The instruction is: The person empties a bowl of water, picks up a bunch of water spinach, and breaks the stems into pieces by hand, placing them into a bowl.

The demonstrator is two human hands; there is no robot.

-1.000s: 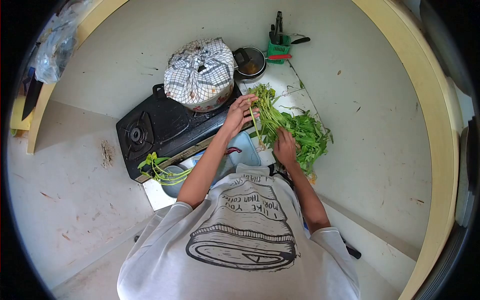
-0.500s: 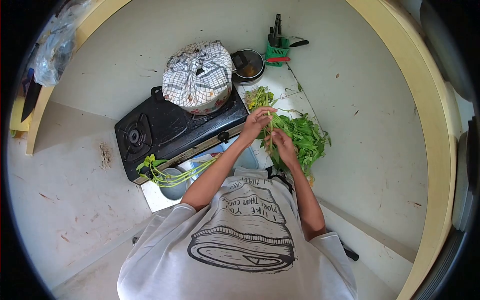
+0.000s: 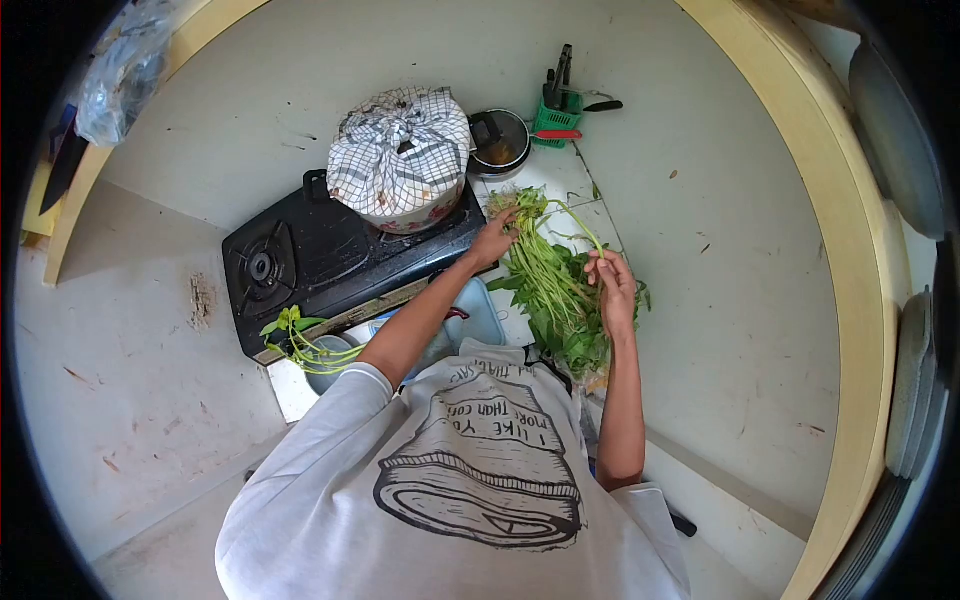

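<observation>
A heap of leafy greens with long pale stems [image 3: 550,282] lies on the white counter, right of the stove. My right hand [image 3: 614,290] is raised over the right side of the heap, its fingers closed round a single green stem [image 3: 578,219] that arches up and to the left. At the heap's upper left end, my left hand [image 3: 492,240] reaches in among the yellowish-green trimmings [image 3: 528,203]. Its fingertips look pinched there, and what they hold, if anything, is hidden. Several separate stems [image 3: 312,353] lie across a grey round bowl [image 3: 328,372] at the lower left.
A black gas stove [image 3: 345,262] carries a large pot wrapped in a checked cloth [image 3: 398,160]. Behind the greens stand a lidded pan [image 3: 499,140] and a green utensil basket [image 3: 557,120]. A blue-rimmed container [image 3: 480,312] sits near my body. A knife [image 3: 64,170] hangs far left.
My hands have parted: the left moved left to the trimmings, while the right moved right with a stem. More of the heap's stems now show between them.
</observation>
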